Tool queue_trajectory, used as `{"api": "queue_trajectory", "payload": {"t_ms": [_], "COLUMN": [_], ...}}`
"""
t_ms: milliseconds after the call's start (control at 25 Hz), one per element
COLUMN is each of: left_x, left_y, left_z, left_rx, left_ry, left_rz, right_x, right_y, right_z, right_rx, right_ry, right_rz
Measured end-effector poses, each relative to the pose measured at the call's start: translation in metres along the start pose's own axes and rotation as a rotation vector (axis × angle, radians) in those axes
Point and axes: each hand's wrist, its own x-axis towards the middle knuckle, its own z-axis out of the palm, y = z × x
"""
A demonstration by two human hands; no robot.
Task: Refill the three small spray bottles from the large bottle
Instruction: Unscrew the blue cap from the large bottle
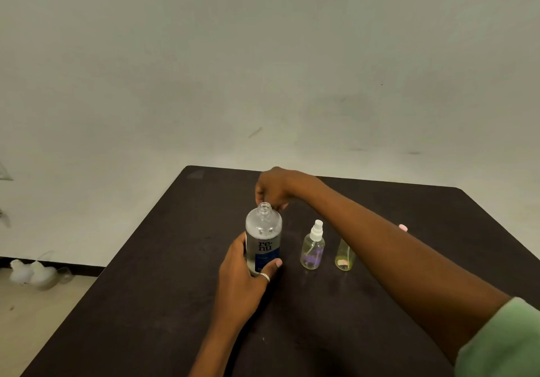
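The large bottle (264,239) stands upright on the dark surface (175,289) with its threaded neck bare and uncapped; the left hand (242,274) steadies it low on the label, fingers (270,270) wrapped round the body. The right hand (276,188) hovers just behind the neck, fingers curled together; whether they pinch a cap I cannot tell.

To the right stand a small spray bottle with a white pump (312,252) and a yellowish one (344,255), half hidden by the right forearm (394,248); a pink tip (403,227) shows beyond the arm, likely the third.

The visible pump is on, so pouring now would only spill. The forearm crosses low over the small bottles; drawing it back carelessly could topple them. The narrow necks make overshoot likely; tilting the open bottle too fast would flood the surface.
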Motion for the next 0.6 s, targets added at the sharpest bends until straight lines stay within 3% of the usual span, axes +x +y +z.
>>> {"api": "queue_trajectory", "payload": {"t_ms": [240, 600], "left_x": [0.002, 0.001], "left_y": [-0.007, -0.005], "left_z": [0.001, 0.001], "left_rx": [0.003, 0.022], "left_ry": [0.008, 0.003], "left_rz": [0.022, 0.027], "right_x": [0.031, 0.025], "right_y": [0.010, 0.018], "right_z": [0.030, 0.033], "right_rx": [-0.127, -0.105], "right_ry": [-0.150, -0.211], "right_rz": [0.003, -0.019]}}
